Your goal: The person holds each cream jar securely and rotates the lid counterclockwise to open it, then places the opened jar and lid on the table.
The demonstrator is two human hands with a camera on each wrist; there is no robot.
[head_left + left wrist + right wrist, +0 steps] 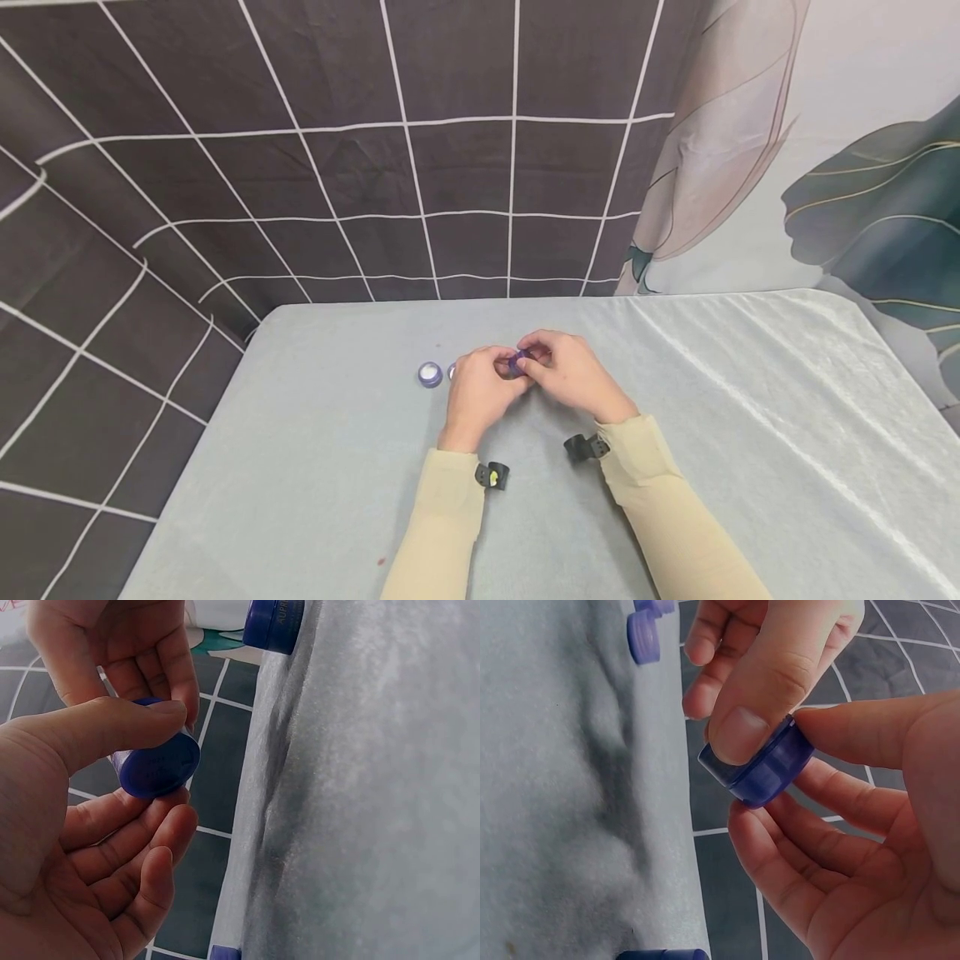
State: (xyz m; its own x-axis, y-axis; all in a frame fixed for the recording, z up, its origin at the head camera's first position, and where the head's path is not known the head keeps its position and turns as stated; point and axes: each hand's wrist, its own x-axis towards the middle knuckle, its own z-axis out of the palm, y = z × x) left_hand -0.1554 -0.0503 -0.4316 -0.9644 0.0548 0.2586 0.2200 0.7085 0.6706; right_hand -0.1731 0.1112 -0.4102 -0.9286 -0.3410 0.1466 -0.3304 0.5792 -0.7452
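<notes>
Both hands hold one small blue cosmetic jar (pixel 517 362) between them, above the far half of the table. My left hand (pixel 480 387) pinches one end, its thumb lying along the side in the left wrist view; the round blue base (pixel 159 769) faces that camera. My right hand (pixel 573 373) grips the other end between thumb and fingertips. Seen from the right wrist, the jar (pixel 769 769) is tilted, with a seam running around its side. A round purple-rimmed piece with a white top (pixel 430 375) lies left of my left hand, and a similar one (pixel 452 372) is partly hidden behind it.
Another blue jar (pixel 276 626) with lettering stands on the grey cloth-covered table (pixel 322 467), at the right hand's side. Two small purple-blue round pieces, one nearer (pixel 643 636), sit close together on the left hand's side. A dark gridded curtain (pixel 465 167) hangs behind the table.
</notes>
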